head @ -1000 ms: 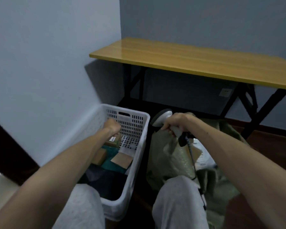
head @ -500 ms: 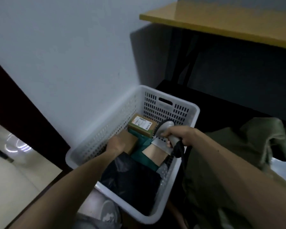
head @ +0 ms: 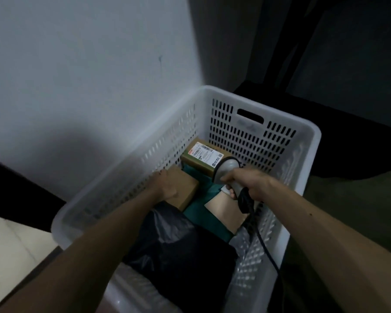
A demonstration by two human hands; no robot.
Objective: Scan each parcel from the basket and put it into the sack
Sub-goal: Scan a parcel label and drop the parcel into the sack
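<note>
A white perforated basket (head: 307, 141) stands on the floor against the wall. Inside lie a plain brown box (head: 187, 188), a brown box with a white shipping label (head: 203, 155) at the far end, a teal parcel (head: 200, 207) with a tan label, and a black plastic bag parcel (head: 181, 251). My left hand (head: 165, 185) rests on the near left side of the plain brown box; its fingers are hidden. My right hand (head: 242, 180) grips the handle of a grey barcode scanner (head: 226, 169), whose head hangs over the labelled box. The green sack (head: 348, 211) lies right of the basket.
A pale wall (head: 88, 86) runs close along the basket's left side. Dark table legs (head: 287, 37) stand behind. The scanner's black cable (head: 264, 247) trails over the basket's right rim. Light floor tiles (head: 7, 240) show at the lower left.
My view has tipped down and closer to the basket. My right hand carried the scanner from above the sack into the basket. My left hand dropped from the labelled box to the plain brown box.
</note>
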